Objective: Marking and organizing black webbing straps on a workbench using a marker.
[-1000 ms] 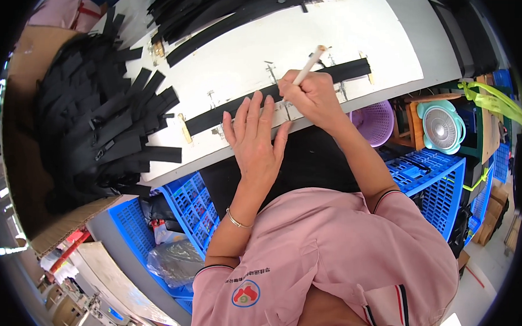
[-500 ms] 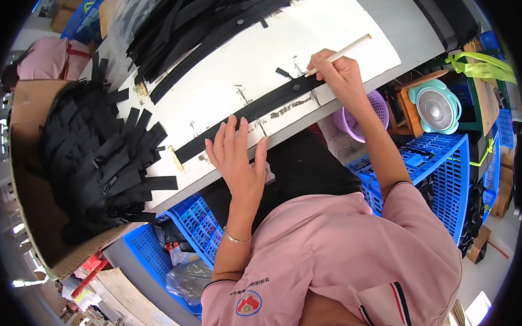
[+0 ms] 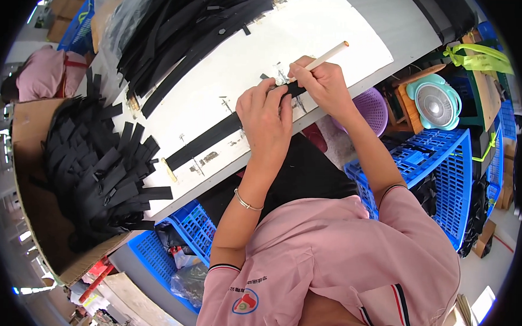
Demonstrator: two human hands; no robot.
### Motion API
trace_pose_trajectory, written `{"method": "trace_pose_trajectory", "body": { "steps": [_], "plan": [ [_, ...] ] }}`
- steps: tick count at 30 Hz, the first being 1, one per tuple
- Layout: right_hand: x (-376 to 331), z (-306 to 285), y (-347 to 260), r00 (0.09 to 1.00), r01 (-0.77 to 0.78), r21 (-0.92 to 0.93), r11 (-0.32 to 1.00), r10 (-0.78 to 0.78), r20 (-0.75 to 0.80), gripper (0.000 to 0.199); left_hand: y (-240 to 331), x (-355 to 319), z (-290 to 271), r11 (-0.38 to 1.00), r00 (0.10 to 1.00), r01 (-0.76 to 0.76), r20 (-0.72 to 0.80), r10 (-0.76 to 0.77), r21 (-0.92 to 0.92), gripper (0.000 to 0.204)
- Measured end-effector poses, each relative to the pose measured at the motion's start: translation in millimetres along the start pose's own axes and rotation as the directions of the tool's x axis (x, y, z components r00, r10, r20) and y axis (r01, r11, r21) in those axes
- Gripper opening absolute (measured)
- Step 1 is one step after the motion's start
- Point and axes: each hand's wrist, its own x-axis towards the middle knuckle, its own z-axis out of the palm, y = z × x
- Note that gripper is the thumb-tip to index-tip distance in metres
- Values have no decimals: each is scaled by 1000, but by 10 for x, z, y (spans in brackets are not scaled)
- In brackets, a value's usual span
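Toward twelve o'clock on the white tabletop [image 3: 335,22], the black strip [image 3: 206,139], slanting from eight to two, is best kept flat under the open, bent-fingered left hand [image 3: 265,114] while the right hand [image 3: 324,87] steadies its pinched pencil [image 3: 331,53].
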Motion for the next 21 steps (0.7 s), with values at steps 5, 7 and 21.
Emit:
{"method": "trace_pose_trajectory", "body": {
  "steps": [5,7,21],
  "plan": [
    [4,10,0,999,31,-118,993,-30,14,25,1,-8,7,1000,1000,10,-6,-10,19,17],
    [7,18,10,1000,31,-127,991,-31,5,25,4,-8,10,999,1000,10,-15,-10,31,17],
    [-35,-14,49,990,142,-128,982,-140,25,26,-30,-19,56,1000,999,16,-42,-16,8,17]
  ]
}}
